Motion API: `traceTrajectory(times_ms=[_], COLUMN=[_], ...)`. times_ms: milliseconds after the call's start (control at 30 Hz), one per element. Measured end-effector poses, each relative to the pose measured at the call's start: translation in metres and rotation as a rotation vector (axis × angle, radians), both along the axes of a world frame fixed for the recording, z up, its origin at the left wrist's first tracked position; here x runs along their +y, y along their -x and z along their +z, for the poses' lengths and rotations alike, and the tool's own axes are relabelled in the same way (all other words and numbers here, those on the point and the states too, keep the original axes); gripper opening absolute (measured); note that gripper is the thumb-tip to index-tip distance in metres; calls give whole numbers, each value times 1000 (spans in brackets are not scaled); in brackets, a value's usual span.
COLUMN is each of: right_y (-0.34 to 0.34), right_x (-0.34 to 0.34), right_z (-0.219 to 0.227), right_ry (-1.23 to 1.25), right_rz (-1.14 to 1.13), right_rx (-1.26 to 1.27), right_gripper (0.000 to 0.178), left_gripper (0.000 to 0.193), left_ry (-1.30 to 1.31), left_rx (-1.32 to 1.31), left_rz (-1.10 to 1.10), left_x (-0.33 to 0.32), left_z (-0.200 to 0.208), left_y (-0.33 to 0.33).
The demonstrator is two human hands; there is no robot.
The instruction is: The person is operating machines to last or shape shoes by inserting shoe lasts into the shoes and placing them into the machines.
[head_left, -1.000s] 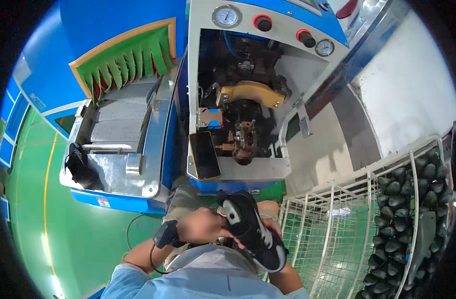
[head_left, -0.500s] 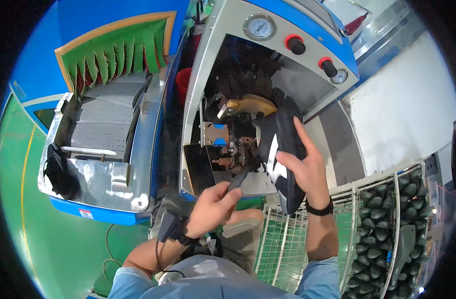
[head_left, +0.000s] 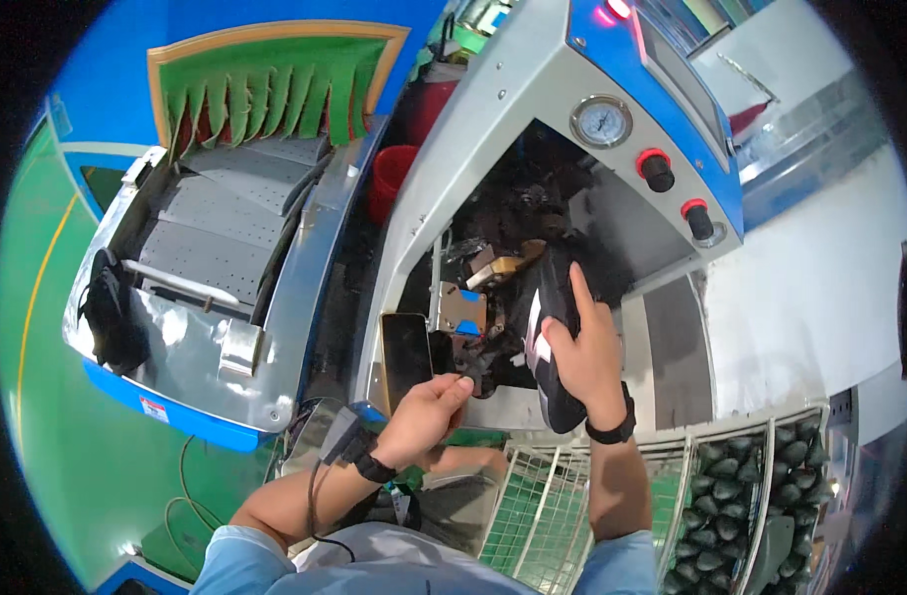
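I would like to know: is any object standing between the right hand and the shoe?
Nothing visible is. The right hand is directly on the shoe, its thumb and index finger against it. The phone is off to the left, near the left hand.

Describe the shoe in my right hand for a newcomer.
Find the grey machine with red-ringed knobs. At its dark opening, your right hand grips the shoe, black with a pale side patch. Being held sets it apart from the dark item on the metal surface.

The shoe [head_left: 554,288] is black and white, the curtain [head_left: 260,99] green.
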State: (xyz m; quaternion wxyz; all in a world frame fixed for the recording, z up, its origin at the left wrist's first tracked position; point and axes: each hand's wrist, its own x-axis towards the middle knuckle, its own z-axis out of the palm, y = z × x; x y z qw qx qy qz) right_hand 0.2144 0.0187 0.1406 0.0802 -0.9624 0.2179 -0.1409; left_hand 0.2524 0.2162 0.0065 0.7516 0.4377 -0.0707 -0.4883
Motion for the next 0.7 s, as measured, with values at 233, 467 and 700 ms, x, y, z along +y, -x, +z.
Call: traceTrajectory(times_ms=[233, 467, 700], right_y=[20, 66, 214], right_x=[4, 53, 106], right_z=[-1, -20, -66], right_ry=[43, -52, 195], right_rz=[63, -40, 82], right_rx=[-220, -333, -285], right_gripper=[77, 75, 65], left_gripper=[34, 39, 65], left_ry=[-155, -246, 151], left_rx=[-482, -692, -45], left_rz=[-73, -266, -351], left_x=[4, 24, 55], left_z=[-4, 12, 32], left_y=[46, 70, 71])
